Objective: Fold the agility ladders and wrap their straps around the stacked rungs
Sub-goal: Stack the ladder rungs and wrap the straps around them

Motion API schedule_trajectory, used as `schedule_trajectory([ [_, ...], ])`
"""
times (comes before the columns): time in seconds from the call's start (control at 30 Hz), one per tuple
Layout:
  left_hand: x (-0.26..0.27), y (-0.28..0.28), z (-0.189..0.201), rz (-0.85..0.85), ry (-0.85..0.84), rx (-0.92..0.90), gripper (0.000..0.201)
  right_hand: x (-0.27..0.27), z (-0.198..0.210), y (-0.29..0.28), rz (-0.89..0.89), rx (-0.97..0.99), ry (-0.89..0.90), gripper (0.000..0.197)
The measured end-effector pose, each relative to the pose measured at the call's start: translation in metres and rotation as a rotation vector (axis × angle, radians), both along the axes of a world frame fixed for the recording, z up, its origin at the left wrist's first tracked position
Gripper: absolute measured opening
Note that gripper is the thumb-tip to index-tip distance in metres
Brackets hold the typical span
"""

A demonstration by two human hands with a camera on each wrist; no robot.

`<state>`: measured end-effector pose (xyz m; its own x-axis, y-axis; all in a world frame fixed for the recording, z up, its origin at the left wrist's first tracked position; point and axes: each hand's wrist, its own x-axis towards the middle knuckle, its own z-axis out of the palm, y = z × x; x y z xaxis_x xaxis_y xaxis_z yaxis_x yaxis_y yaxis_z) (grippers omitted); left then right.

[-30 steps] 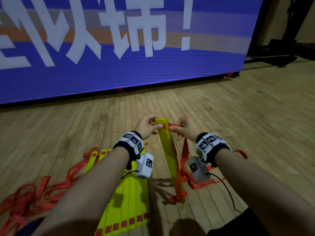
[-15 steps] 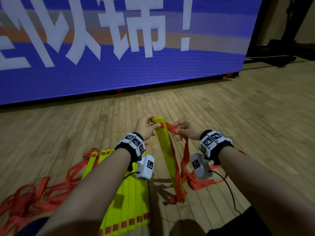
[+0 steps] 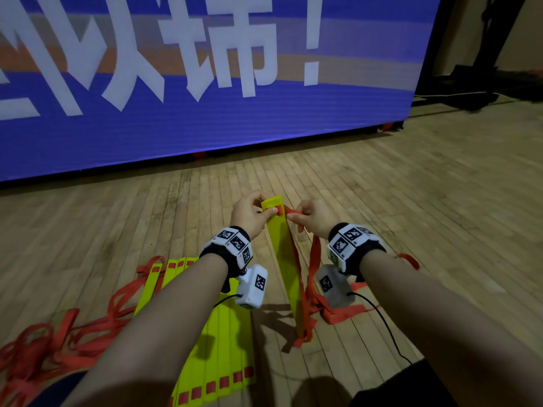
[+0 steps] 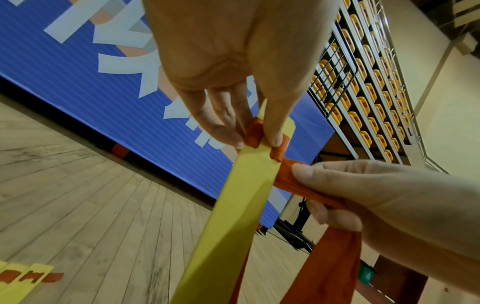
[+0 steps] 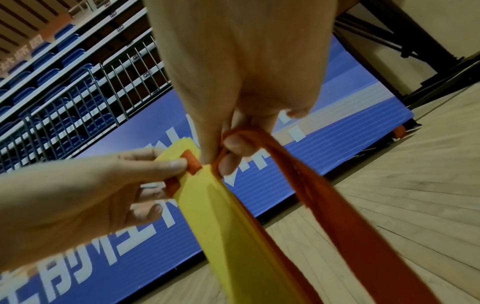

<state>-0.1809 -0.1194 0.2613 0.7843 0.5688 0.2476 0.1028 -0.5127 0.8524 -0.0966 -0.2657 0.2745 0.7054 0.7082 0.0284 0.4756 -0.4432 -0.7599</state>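
A stack of yellow rungs (image 3: 283, 259) stands on end on the wooden floor, its lower end down at my knees. My left hand (image 3: 249, 214) pinches the stack's top end, thumb (image 4: 275, 131) pressed on the yellow face beside the red strap slot. My right hand (image 3: 311, 217) pinches the red strap (image 3: 293, 212) just right of the stack's top; the strap (image 5: 324, 195) hangs down from the fingers in a loop. The stack (image 4: 241, 205) and strap (image 4: 306, 185) show close up in the left wrist view.
A second ladder lies flat to my left, its yellow rungs (image 3: 217, 342) side by side with red straps (image 3: 53, 348) tangled at the far left. More red strap (image 3: 340, 315) pools right of the standing stack. A blue banner wall (image 3: 205, 98) stands ahead.
The right hand has shifted slightly, keeping the strap pinched close to the stack's top. The left hand stays on the top end. The stack stands in the same place.
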Motion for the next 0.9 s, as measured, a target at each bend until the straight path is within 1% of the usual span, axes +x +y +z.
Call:
schedule_trajectory([
  [0.1,0.003,0.001,-0.002,0.068,0.014,-0.002,0.029,-0.013,-0.006,0.007,-0.093,-0.142,-0.297,0.013],
  [0.13,0.004,-0.001,-0.002,0.090,0.018,0.005,0.030,-0.019,-0.008,0.008,-0.115,-0.177,-0.374,0.014],
  [0.17,0.004,-0.004,-0.001,0.109,0.023,0.022,0.029,-0.024,-0.010,0.010,-0.134,-0.185,-0.412,0.016],
  [0.23,0.005,-0.009,0.001,0.137,0.022,0.058,0.027,-0.031,-0.012,0.010,-0.165,-0.160,-0.420,0.019],
  [0.3,0.004,-0.011,0.001,0.129,-0.005,0.037,0.025,-0.035,-0.010,0.009,-0.180,-0.139,-0.411,0.022],
  [0.4,0.004,-0.007,-0.003,0.052,-0.049,-0.093,0.028,-0.033,-0.009,0.008,-0.156,-0.149,-0.399,0.022],
  [0.5,0.001,-0.007,0.000,-0.062,-0.068,-0.199,0.028,-0.026,-0.012,0.008,-0.149,-0.145,-0.381,0.021],
  [0.57,-0.001,-0.003,0.002,-0.143,-0.038,-0.224,0.030,-0.021,-0.013,0.006,-0.143,-0.148,-0.370,0.020],
  [0.7,-0.006,0.007,0.007,-0.253,0.085,-0.216,0.037,-0.018,-0.016,0.003,-0.110,-0.121,-0.347,0.018],
  [0.77,-0.007,0.007,0.009,-0.312,0.093,-0.239,0.043,-0.017,-0.016,0.002,-0.094,-0.115,-0.319,0.017],
  [0.83,-0.008,0.005,0.010,-0.368,0.098,-0.224,0.057,-0.019,-0.015,0.000,-0.064,-0.107,-0.282,0.017],
  [0.87,-0.008,0.004,0.009,-0.386,0.101,-0.205,0.060,-0.020,-0.014,-0.001,-0.047,-0.101,-0.274,0.017],
  [0.9,-0.008,0.003,0.009,-0.389,0.102,-0.188,0.058,-0.022,-0.013,-0.002,-0.029,-0.103,-0.266,0.018],
])
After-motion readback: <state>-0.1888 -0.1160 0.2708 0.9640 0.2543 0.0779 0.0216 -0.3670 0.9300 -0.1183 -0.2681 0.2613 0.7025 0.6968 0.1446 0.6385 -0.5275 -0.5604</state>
